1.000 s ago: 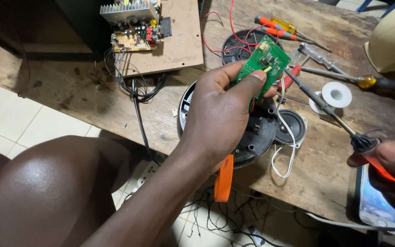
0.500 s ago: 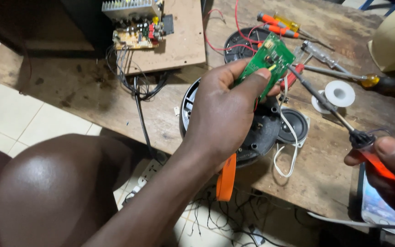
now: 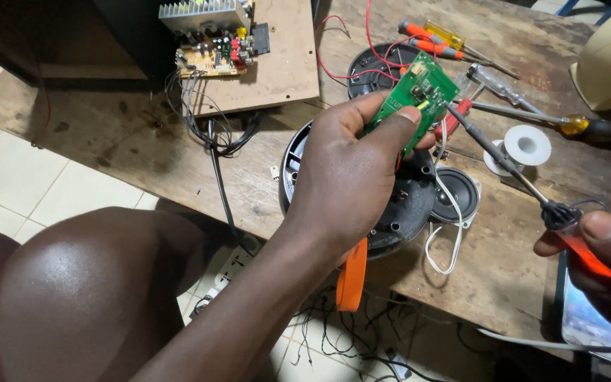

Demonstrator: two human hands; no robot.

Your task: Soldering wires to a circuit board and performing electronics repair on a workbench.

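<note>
Right hand [image 3: 606,262] soldering iron [image 3: 503,159] tip up-left, touching board [image 3: 413,95].

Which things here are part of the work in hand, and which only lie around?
In use:
- green circuit board, in left hand
- soldering iron, in right hand
- black round housing

Lying about:
- screwdrivers
- solder spool
- amplifier board
- phone

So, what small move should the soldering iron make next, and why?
Probably ease the soldering iron tip a little further onto the green circuit board. The left hand holds the board tilted up, and the right hand already aims the tip at its right edge, almost touching.
</note>
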